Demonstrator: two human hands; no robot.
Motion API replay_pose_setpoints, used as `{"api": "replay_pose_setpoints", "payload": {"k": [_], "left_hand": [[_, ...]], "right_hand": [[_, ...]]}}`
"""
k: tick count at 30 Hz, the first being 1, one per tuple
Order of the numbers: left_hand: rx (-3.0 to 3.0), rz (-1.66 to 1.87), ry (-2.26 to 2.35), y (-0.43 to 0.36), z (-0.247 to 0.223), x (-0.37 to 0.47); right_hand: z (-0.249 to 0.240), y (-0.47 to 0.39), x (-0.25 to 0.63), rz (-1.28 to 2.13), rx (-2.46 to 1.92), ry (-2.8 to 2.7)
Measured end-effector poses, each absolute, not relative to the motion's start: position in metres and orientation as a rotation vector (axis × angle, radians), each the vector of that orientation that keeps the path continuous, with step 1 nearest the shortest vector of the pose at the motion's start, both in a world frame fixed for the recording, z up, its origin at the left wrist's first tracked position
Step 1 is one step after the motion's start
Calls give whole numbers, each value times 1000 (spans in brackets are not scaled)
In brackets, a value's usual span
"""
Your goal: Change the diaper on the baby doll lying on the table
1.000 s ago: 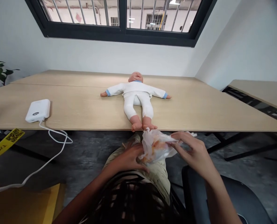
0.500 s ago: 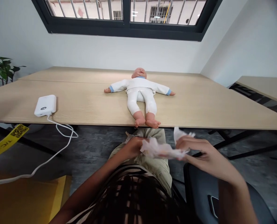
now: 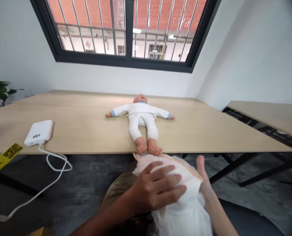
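A white diaper (image 3: 185, 182) with a yellowish-orange edge is spread out in front of me, below the table's front edge. Across its upper face lies my left hand (image 3: 157, 186), fingers spread and touching it. My right hand (image 3: 206, 186) supports the diaper's right side from behind, thumb pointing up; its other fingers are hidden by the material. Beyond them a baby doll (image 3: 142, 121) lies on its back on the table (image 3: 92, 131), arms stretched out and feet at the front edge. It wears white clothes with blue cuffs and collar.
A white power bank (image 3: 39, 131) with a white cable (image 3: 58, 168) sits on the table's left; the cable hangs off the front. A yellow printed strip (image 3: 4, 160) is at the far left. A dark chair (image 3: 249, 218) stands at lower right, a second table (image 3: 264, 114) farther right.
The crumpled white material between my hands has been opened out into a broad diaper. My left hand moved onto its face and my right hand to its side. The view tilted upward.
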State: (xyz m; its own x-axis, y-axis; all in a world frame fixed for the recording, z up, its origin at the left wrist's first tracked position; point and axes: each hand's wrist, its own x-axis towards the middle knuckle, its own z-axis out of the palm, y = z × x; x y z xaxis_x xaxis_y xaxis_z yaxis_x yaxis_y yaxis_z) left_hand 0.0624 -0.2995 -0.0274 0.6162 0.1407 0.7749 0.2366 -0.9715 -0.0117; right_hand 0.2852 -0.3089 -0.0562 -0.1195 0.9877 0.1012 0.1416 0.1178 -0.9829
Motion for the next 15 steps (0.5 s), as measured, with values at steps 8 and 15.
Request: {"api": "replay_pose_setpoints", "payload": {"k": [8,15], "left_hand": [[-2655,-1237,-153,-299,-45,68],[-2380,-1338,-263,-307,-46,62]], "right_hand": [[-37,-331,278,1527,-1113,-1140],[-27,-336,275,1349,-1113,-997]]}}
